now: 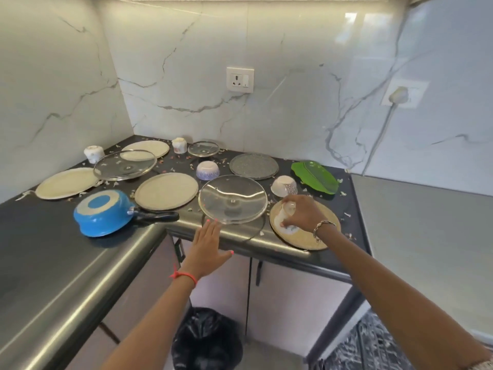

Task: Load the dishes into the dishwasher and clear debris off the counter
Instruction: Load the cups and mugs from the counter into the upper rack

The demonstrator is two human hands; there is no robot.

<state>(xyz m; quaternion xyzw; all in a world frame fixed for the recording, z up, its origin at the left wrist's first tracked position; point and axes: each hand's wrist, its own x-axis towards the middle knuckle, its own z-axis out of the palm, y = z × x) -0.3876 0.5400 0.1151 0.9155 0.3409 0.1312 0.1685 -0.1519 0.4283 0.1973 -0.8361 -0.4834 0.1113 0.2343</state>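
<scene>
Here my right hand gripped a small white cup on a tan plate; left hand flat, released.

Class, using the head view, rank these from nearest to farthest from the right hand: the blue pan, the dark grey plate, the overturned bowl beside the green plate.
1. Overturned bowl: just behind the right hand, which grips a small cup.
2. Dark grey plate: further back, slightly left.
3. Blue pan: far left, beyond the glass lid.
</scene>
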